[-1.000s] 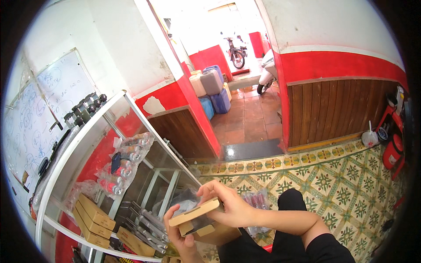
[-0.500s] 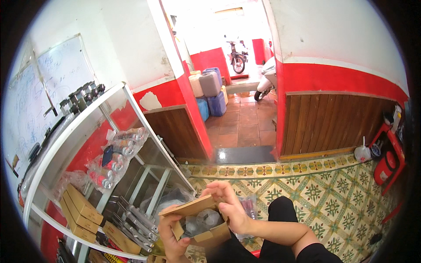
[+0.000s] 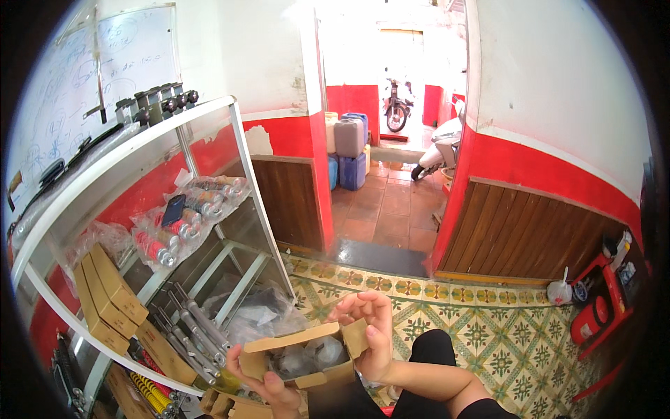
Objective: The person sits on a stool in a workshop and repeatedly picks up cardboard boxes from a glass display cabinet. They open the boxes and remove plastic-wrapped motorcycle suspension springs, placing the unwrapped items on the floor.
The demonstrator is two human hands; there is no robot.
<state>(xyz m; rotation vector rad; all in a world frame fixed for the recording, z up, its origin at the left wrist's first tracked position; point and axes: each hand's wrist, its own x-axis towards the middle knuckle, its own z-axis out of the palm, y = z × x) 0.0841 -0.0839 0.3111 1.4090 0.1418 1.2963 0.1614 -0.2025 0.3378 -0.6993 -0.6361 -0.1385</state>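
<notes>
An opened brown cardboard box is held above my lap, its mouth turned up. Inside lie parts wrapped in clear plastic; their kind is hard to make out. My left hand grips the left end of the box, with the fingers behind the edge and the thumb in front. At the right end, my right hand has its thumb and fingers around a raised end flap, its upper fingers curled above the box.
At left stands a white-framed shelf with bagged shock absorbers, a phone, long cartons and metal fork tubes. Plastic jugs and scooters lie beyond the doorway. A red stand is at right.
The view has shifted, and the box sits further left and lower. Its far side flap, raised before, now lies lower, and the right end flap shows between my right thumb and fingers.
</notes>
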